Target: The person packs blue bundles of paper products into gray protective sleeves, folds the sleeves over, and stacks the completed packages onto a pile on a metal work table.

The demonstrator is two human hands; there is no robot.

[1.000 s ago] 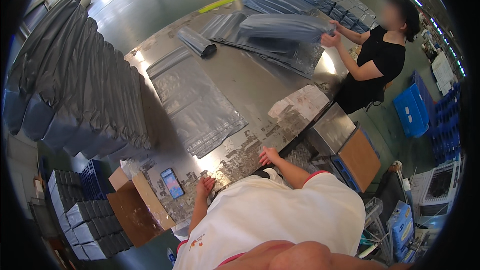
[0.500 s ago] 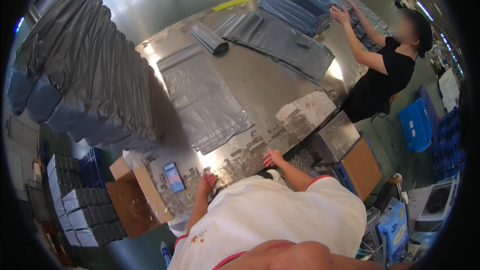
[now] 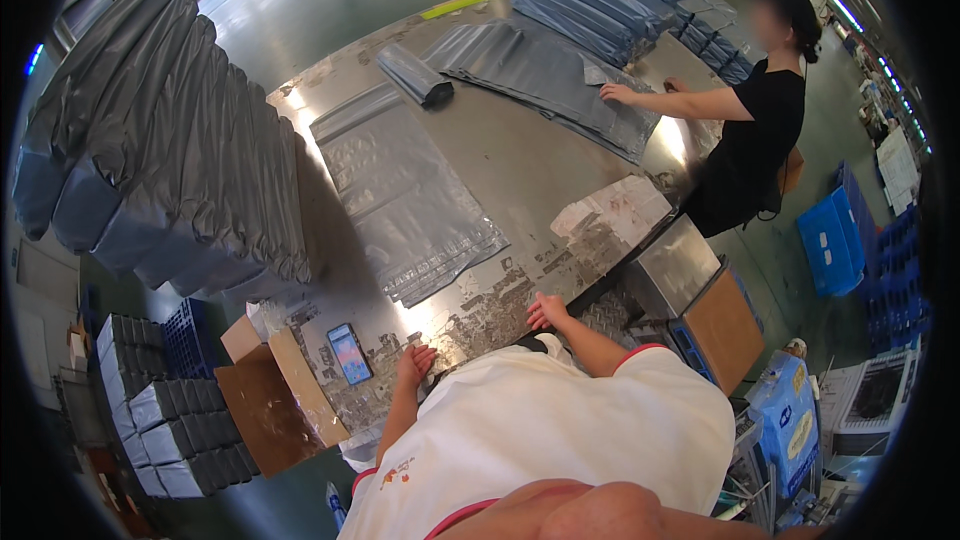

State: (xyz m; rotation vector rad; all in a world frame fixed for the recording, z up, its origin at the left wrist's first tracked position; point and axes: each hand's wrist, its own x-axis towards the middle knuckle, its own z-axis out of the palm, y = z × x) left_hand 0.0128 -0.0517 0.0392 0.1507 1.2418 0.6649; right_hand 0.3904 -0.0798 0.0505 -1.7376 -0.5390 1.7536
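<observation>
The left hand (image 3: 415,365) is near the table's front edge, fingers loosely curled, nothing in its grasp. The right hand (image 3: 545,312) is just beyond the front of the shirt, fingers slack and a little apart, also empty; whether either rests on the metal, I cannot tell. Ahead of both, the flat grey plastic bags (image 3: 410,200) lie on the table (image 3: 480,155), their layered near ends slightly uneven. Thin film like this probably slips and creases, so handling it well would call for both hands, spread wide, lifting evenly from the near corners. The phone (image 3: 349,354), just beside the left hand, is best kept clear of any sliding bag. Farther out lies a rolled bundle (image 3: 415,77), and beside it a co-worker's hand (image 3: 618,94) is at a bag pile (image 3: 540,75).
</observation>
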